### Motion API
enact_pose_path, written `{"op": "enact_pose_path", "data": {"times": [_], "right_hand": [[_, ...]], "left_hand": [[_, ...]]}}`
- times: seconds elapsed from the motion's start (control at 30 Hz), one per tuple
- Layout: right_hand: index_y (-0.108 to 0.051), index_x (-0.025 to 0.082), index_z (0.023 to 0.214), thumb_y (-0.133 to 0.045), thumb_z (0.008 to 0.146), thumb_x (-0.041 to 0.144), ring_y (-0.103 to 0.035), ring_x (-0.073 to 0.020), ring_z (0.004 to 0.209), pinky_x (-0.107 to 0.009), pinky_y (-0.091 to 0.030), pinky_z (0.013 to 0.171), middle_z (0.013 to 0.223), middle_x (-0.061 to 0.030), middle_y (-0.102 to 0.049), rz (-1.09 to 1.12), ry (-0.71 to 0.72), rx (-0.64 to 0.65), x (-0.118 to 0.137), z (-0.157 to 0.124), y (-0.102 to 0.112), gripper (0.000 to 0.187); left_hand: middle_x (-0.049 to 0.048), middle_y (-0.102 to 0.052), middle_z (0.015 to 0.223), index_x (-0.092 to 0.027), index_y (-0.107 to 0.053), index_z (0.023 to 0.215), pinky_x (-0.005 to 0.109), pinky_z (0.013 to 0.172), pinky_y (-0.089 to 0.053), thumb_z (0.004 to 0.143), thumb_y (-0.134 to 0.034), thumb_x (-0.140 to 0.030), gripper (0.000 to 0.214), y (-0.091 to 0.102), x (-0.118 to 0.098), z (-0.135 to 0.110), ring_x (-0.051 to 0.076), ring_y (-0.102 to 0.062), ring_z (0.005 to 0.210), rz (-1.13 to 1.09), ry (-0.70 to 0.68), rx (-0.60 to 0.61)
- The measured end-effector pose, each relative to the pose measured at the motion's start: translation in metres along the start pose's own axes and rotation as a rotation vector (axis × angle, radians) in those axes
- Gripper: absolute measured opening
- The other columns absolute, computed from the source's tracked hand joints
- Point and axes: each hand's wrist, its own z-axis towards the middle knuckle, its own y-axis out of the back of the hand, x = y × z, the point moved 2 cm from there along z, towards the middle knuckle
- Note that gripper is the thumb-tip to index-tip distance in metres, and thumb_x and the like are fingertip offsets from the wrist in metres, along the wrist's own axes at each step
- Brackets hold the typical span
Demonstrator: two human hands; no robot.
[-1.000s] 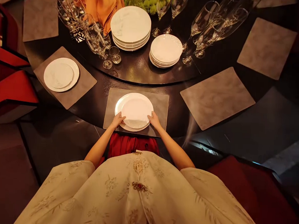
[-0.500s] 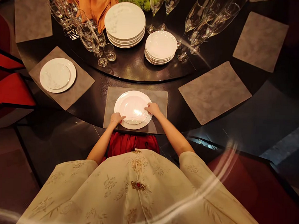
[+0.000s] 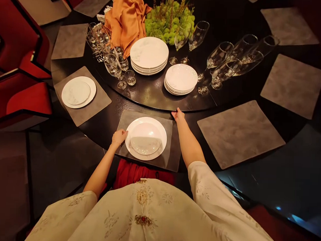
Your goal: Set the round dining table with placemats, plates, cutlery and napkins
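A small white plate [image 3: 145, 137] lies on a larger white plate [image 3: 159, 148], both on a grey placemat [image 3: 172, 159] at the near table edge. My left hand [image 3: 119, 136] rests with loosely curled fingers against the larger plate's left rim. My right hand [image 3: 178, 114] reaches forward past the mat, its fingers on the edge of the dark turntable [image 3: 151, 95]. On the turntable stand a stack of large plates [image 3: 149, 54] and a stack of small plates [image 3: 181, 78].
Another placemat at the left carries a set pair of plates [image 3: 78, 92]. Bare placemats [image 3: 239, 132] lie to the right. Several wine glasses [image 3: 225, 63], an orange cloth [image 3: 126, 17] and green flowers [image 3: 169, 17] crowd the turntable. Red chairs [image 3: 21, 94] stand at the left.
My right hand left the small plate's rim and reached forward to the turntable's edge. My left hand shifted to the larger plate's left rim. The view tilted up, showing more of the table.
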Motion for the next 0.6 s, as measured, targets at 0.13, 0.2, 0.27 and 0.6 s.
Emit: {"op": "enact_pose_path", "data": {"times": [0.13,0.2,0.27,0.6], "right_hand": [[-0.051,0.012,0.085,-0.053,0.085,0.028,-0.058,-0.0075,0.057,-0.023,-0.055,0.062,0.059,0.0027,-0.055,0.014,-0.010,-0.037,0.002,0.012,0.005,0.016],[-0.050,0.013,0.082,-0.054,0.084,0.029,-0.059,-0.0084,0.058,-0.023,-0.055,0.062,0.058,0.0021,-0.055,0.001,-0.016,-0.042,0.003,0.016,0.015,0.016],[-0.050,0.013,0.078,-0.052,0.085,0.027,-0.059,-0.0085,0.059,-0.023,-0.055,0.062,0.058,0.0015,-0.055,0.000,-0.015,-0.046,0.008,0.022,0.028,0.016],[-0.046,0.015,0.071,-0.051,0.085,0.028,-0.059,-0.0089,0.056,-0.020,-0.054,0.058,0.056,0.0018,-0.053,-0.076,0.010,-0.087,0.062,0.058,0.102,0.019]], "left_hand": [[0.0036,-0.067,0.076,-0.021,-0.062,0.081,0.024,0.067,-0.043,0.080,-0.047,-0.037,0.022,0.020,-0.021,0.035,0.017,-0.062,0.075,-0.145,0.027,-0.149],[0.0032,-0.067,0.079,-0.020,-0.062,0.088,0.024,0.069,-0.044,0.079,-0.048,-0.034,0.021,0.025,-0.037,0.059,0.016,-0.062,0.076,-0.233,0.012,-0.241],[0.0041,-0.066,0.084,-0.018,-0.061,0.095,0.023,0.072,-0.044,0.078,-0.050,-0.031,0.024,0.029,-0.055,0.083,0.015,-0.061,0.079,-0.328,-0.011,-0.324],[0.0138,-0.053,0.119,-0.010,-0.044,0.125,0.026,0.085,-0.044,0.078,-0.056,-0.026,0.051,0.038,-0.135,0.168,0.013,-0.060,0.082,-0.600,-0.056,-0.576]]}}
